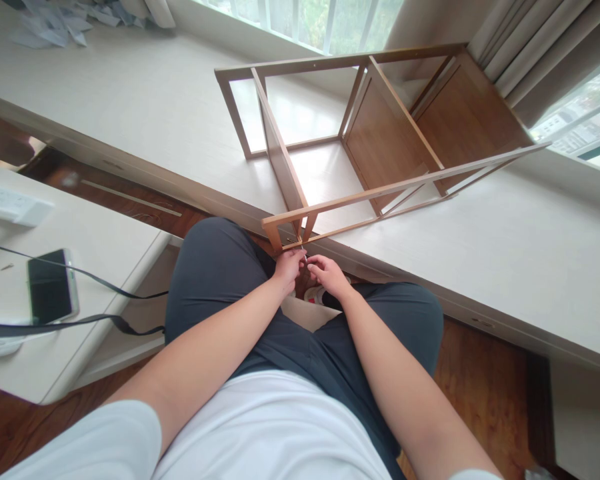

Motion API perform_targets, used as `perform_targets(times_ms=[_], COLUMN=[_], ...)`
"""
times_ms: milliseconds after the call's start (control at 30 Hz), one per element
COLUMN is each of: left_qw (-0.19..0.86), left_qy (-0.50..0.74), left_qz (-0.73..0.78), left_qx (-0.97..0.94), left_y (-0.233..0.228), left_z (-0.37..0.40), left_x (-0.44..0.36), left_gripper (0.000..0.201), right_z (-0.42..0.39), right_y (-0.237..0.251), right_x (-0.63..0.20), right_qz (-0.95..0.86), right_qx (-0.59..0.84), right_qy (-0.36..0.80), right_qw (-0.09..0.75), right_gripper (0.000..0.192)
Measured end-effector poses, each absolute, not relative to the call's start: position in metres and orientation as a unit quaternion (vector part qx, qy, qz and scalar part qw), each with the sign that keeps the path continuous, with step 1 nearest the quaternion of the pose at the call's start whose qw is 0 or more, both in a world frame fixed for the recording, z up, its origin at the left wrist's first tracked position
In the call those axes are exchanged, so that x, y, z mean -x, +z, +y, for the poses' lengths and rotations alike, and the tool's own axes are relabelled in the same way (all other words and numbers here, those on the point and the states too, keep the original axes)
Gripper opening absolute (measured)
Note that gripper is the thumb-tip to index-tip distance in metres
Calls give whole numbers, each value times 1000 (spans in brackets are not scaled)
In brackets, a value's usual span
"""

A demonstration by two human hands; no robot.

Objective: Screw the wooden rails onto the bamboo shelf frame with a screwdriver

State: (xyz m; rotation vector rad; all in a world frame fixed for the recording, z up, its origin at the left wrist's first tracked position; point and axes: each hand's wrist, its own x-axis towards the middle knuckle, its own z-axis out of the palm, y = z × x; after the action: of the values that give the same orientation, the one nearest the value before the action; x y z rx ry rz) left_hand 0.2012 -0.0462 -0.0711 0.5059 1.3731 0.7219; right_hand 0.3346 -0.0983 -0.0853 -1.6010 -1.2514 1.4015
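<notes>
With the wooden shelf frame (pixel 380 143) lying on its side on the white platform (pixel 145 107), its near corner at 12 o'clock overhangs the knees, where the left hand (pixel 289 266) and right hand (pixel 329 273) pinch a small metal fastener (pixel 305 254), keeping the joint within reach.

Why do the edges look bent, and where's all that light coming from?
Head view: a wide lens bows the platform edge and wooden shelf frame; daylight from the windows glares on the platform; the left hand and right hand stay fairly sharp.
</notes>
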Motion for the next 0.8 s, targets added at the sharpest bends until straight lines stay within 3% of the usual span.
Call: perform_targets(times_ms=[433,800], left_qw=[693,696], left_qy=[328,319], left_qz=[601,603], left_qx=[-224,-221], left_y=[-69,-71], left_z=[-47,-47], left_x=[-200,-201], left_gripper=[9,12], right_z=[-96,-101], right_y=[-69,-53], right_x=[-336,-333], right_qz=[-463,-495], right_qx=[646,590], right_qy=[468,475], right_qw=[387,426], right_gripper=[26,19])
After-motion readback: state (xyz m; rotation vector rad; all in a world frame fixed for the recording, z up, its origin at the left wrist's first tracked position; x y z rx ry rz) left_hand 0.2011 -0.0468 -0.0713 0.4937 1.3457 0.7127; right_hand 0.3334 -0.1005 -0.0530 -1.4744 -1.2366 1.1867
